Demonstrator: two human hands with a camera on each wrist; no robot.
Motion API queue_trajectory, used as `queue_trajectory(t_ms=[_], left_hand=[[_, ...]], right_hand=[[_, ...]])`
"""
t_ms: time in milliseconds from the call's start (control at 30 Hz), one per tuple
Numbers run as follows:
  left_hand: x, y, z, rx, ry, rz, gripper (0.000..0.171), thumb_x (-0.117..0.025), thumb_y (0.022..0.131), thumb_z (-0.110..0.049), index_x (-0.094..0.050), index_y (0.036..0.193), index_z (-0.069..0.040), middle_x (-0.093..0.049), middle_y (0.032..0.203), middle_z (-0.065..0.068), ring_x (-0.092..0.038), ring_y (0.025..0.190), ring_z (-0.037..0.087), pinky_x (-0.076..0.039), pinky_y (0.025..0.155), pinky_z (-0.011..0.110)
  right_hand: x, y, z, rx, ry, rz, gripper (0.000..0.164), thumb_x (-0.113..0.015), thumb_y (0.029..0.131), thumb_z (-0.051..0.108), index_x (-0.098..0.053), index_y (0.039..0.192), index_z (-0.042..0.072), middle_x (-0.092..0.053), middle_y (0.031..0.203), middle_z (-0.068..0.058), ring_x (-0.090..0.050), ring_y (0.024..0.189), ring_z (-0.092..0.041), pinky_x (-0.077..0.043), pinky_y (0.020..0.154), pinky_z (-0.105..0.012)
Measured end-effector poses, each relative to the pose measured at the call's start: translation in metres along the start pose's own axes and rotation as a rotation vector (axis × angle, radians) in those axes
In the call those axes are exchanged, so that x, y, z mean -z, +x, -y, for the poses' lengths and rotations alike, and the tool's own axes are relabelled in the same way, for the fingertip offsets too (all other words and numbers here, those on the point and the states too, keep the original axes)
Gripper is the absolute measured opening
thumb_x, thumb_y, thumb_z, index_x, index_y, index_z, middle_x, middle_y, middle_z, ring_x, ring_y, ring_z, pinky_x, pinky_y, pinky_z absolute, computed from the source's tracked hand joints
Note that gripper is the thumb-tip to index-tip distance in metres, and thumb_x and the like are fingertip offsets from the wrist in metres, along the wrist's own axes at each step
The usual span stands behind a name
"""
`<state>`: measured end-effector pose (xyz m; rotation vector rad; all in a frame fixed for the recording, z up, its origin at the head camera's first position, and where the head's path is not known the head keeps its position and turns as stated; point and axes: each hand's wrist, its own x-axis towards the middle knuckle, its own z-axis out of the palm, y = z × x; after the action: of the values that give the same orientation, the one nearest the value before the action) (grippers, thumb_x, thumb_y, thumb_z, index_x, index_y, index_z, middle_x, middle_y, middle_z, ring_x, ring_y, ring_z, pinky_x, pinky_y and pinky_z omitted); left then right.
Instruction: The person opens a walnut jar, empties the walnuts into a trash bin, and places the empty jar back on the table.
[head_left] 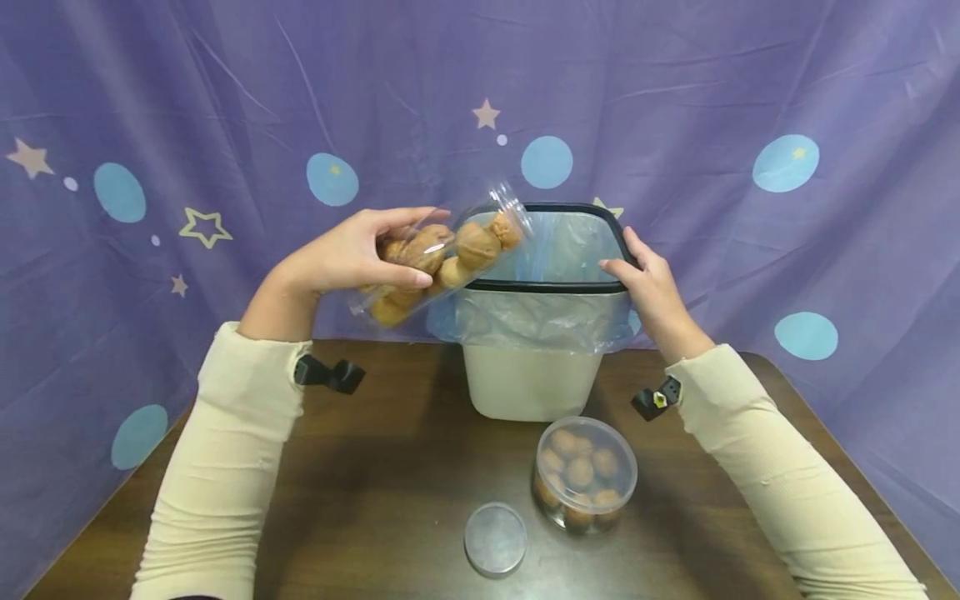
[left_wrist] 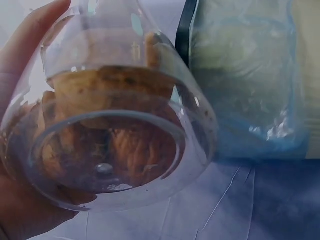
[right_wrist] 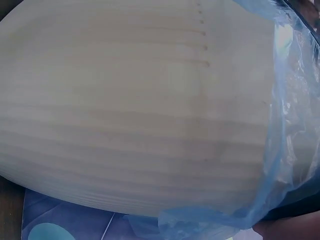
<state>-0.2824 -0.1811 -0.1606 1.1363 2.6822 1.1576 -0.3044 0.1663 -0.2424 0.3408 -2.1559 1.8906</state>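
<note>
My left hand (head_left: 352,254) grips a clear plastic jar (head_left: 450,287) with several walnuts (head_left: 477,244) inside. The jar lies tilted, its open mouth overlapping the left rim of a cream trash bin (head_left: 532,383) in the head view. One walnut sits right at the mouth. Seen from the left wrist, the jar's round base (left_wrist: 107,150) faces the camera, with walnuts showing through it. My right hand (head_left: 652,287) grips the black rim (head_left: 555,287) at the bin's right side, thumb inside and fingers outside. A bluish plastic bag (head_left: 540,321) lines the bin and hangs over its rim.
On the brown table (head_left: 375,467), in front of the bin, stands a round clear tub (head_left: 585,475) of walnuts. A small round translucent lid (head_left: 496,540) lies to its left. Behind the table hangs a purple curtain (head_left: 420,100) with stars and blue dots.
</note>
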Motion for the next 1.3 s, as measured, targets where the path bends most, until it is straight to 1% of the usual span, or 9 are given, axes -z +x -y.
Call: queue_trajectory(t_ms=[200, 267, 467, 633, 800, 867, 1000, 1100, 1300], left_hand=[[0.012, 0.005, 0.004, 0.021, 0.047, -0.039, 0.070, -0.074, 0.080, -0.011, -0.043, 0.142, -0.017, -0.064, 0.111, 0.014, -0.061, 0.092, 0.015, -0.052, 0.075, 0.024], [0.014, 0.007, 0.006, 0.034, 0.055, -0.045, 0.070, -0.075, 0.080, -0.012, -0.043, 0.142, -0.017, -0.064, 0.112, 0.013, -0.061, 0.093, 0.014, -0.051, 0.075, 0.023], [0.019, 0.010, 0.014, 0.094, 0.019, -0.060, 0.070, -0.075, 0.080, -0.010, -0.043, 0.142, -0.015, -0.063, 0.114, 0.015, -0.062, 0.093, 0.012, -0.052, 0.076, 0.023], [0.024, 0.012, 0.019, 0.138, 0.024, -0.088, 0.071, -0.076, 0.079, -0.013, -0.043, 0.142, -0.018, -0.063, 0.114, 0.014, -0.062, 0.093, 0.011, -0.052, 0.076, 0.022], [0.029, 0.018, 0.022, 0.138, 0.110, -0.092, 0.076, -0.079, 0.076, -0.019, -0.042, 0.143, -0.019, -0.060, 0.122, 0.012, -0.060, 0.095, 0.011, -0.048, 0.080, 0.019], [0.032, 0.021, 0.023, 0.134, 0.149, -0.094, 0.078, -0.080, 0.075, -0.020, -0.041, 0.143, -0.018, -0.058, 0.126, 0.012, -0.059, 0.098, 0.012, -0.047, 0.082, 0.020], [0.036, 0.024, 0.026, 0.127, 0.182, -0.102, 0.081, -0.080, 0.075, -0.022, -0.039, 0.145, -0.017, -0.051, 0.136, 0.010, -0.054, 0.110, 0.018, -0.045, 0.091, 0.030], [0.036, 0.027, 0.029, 0.111, 0.197, -0.114, 0.083, -0.080, 0.075, -0.023, -0.037, 0.146, -0.017, -0.048, 0.140, 0.009, -0.052, 0.113, 0.020, -0.043, 0.093, 0.037], [0.032, 0.036, 0.038, 0.040, 0.270, -0.149, 0.085, -0.083, 0.072, -0.027, -0.039, 0.145, -0.023, -0.047, 0.141, 0.007, -0.050, 0.116, 0.020, -0.042, 0.095, 0.040]], right_hand=[[0.001, 0.000, 0.001, -0.030, 0.028, 0.017, 0.077, -0.055, 0.087, 0.011, -0.011, 0.149, 0.006, -0.006, 0.158, -0.006, -0.008, 0.143, -0.011, -0.014, 0.115, -0.024], [0.001, -0.002, 0.001, -0.047, 0.023, 0.021, 0.078, -0.055, 0.087, 0.012, -0.009, 0.150, 0.006, -0.005, 0.158, -0.005, -0.008, 0.143, -0.012, -0.015, 0.115, -0.025], [0.001, -0.004, 0.002, -0.061, -0.009, 0.025, 0.077, -0.054, 0.087, 0.013, -0.009, 0.150, 0.007, -0.005, 0.158, -0.005, -0.007, 0.143, -0.012, -0.014, 0.115, -0.028], [0.000, -0.002, 0.002, -0.050, -0.016, 0.023, 0.076, -0.053, 0.087, 0.011, -0.011, 0.149, 0.005, -0.008, 0.157, -0.005, -0.010, 0.142, -0.013, -0.015, 0.115, -0.028], [-0.001, -0.002, 0.002, -0.052, -0.023, 0.006, 0.075, -0.054, 0.086, 0.011, -0.014, 0.149, 0.006, -0.011, 0.157, -0.007, -0.012, 0.142, -0.013, -0.015, 0.115, -0.027], [-0.001, -0.003, 0.002, -0.051, -0.030, -0.001, 0.075, -0.055, 0.085, 0.012, -0.015, 0.149, 0.006, -0.012, 0.157, -0.007, -0.013, 0.142, -0.012, -0.015, 0.115, -0.027], [0.000, -0.003, 0.002, -0.047, -0.032, -0.012, 0.076, -0.055, 0.085, 0.012, -0.016, 0.149, 0.006, -0.014, 0.157, -0.008, -0.014, 0.142, -0.012, -0.015, 0.115, -0.026], [0.001, -0.002, 0.001, -0.049, -0.031, -0.014, 0.076, -0.055, 0.085, 0.012, -0.015, 0.149, 0.006, -0.013, 0.157, -0.007, -0.013, 0.142, -0.012, -0.015, 0.115, -0.026], [0.002, -0.003, 0.000, -0.055, -0.006, -0.028, 0.076, -0.054, 0.085, 0.011, -0.015, 0.149, 0.007, -0.012, 0.157, -0.005, -0.012, 0.142, -0.011, -0.015, 0.115, -0.026]])
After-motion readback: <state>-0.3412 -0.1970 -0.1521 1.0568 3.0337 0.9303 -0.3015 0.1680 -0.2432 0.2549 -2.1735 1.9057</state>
